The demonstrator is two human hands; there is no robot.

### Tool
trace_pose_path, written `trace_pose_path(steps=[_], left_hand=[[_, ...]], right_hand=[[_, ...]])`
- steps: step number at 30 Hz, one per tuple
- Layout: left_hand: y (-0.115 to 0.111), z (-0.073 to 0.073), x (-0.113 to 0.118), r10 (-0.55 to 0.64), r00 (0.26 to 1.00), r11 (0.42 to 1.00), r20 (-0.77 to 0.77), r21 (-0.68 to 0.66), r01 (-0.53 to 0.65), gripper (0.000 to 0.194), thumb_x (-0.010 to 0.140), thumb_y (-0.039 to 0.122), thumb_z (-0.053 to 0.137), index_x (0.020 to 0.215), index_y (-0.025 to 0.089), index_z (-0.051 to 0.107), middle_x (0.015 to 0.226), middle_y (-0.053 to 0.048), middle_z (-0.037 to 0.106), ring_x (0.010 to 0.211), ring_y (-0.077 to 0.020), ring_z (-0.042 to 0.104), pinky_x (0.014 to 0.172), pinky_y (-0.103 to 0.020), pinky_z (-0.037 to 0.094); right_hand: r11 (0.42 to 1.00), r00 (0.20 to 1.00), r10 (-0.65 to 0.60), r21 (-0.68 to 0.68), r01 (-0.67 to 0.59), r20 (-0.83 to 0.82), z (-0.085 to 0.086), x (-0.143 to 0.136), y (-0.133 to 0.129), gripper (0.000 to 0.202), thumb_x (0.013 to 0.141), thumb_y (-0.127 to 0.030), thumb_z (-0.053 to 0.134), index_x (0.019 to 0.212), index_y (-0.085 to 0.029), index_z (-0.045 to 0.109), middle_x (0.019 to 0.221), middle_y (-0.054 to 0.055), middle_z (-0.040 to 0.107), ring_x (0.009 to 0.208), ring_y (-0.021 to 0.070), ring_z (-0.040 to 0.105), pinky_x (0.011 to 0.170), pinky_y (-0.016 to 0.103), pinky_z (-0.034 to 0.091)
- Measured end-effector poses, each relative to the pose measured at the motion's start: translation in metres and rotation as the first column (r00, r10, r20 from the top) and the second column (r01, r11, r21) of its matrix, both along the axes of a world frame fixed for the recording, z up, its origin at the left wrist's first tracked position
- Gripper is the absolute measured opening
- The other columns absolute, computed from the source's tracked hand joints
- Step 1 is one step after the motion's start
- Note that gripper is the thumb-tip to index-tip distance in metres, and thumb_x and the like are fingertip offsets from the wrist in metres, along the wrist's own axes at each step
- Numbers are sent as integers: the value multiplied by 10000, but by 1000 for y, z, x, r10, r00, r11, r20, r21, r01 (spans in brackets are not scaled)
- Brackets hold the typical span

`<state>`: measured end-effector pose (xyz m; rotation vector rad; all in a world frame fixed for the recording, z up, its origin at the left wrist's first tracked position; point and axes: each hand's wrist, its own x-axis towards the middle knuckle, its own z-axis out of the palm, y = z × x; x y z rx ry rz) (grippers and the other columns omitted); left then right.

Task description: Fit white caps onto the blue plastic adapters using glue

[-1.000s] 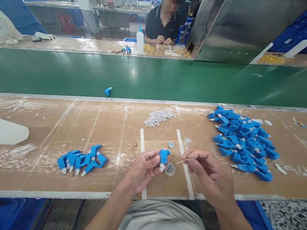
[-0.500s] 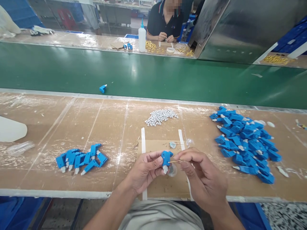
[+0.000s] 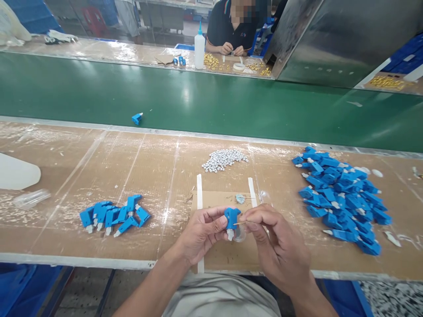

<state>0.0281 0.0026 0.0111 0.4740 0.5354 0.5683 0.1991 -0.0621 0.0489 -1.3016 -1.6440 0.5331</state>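
Between the thumb and fingers of my left hand (image 3: 205, 231) is a small blue plastic part (image 3: 231, 217) with a white tip pointing down. My right hand (image 3: 280, 242) pinches a thin wooden toothpick (image 3: 239, 223), its point against the side of the blue part. Under them, partly hidden, a small clear round dish (image 3: 239, 234) rests on a cardboard sheet (image 3: 228, 259). A bluish lump with a stick (image 3: 240, 199) lies just beyond my hands. Farther back is a pile of small grey-white pieces (image 3: 224, 160).
Several blue parts (image 3: 114, 215) lie at left, and a large heap of them (image 3: 340, 198) at right. One blue part (image 3: 137, 118) sits on the green conveyor belt (image 3: 211, 103). Across it, a person (image 3: 231, 31) works beside a white bottle (image 3: 199, 50) and gold pieces (image 3: 210, 60).
The blue part on the belt has shifted slightly left. My hands keep the same hold, the toothpick still against the blue part. The whole view has moved a little.
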Motion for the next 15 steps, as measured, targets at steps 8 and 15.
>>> trace_pose_path(steps=[8,15], left_hand=[[-1,1,1,27,999,999,19,17,-27,358,835,229,763,1169,101,741,866,-74,681,681,-90,596,641,-193,492],[1,0,-3,77,997,997,31,5,-77,329,837,228,762,1136,90,748,808,-53,658,666,-83,612,643,-172,498]], right_hand=[[999,999,7,38,-9,51,-1,-3,0,236,966,-47,477,1028,-261,557,898,39,651,888,217,646,783,368,510],[998,994,-67,-10,66,-91,2,4,-1,120,983,-131,528,976,-220,608,977,68,593,974,234,588,843,380,459]])
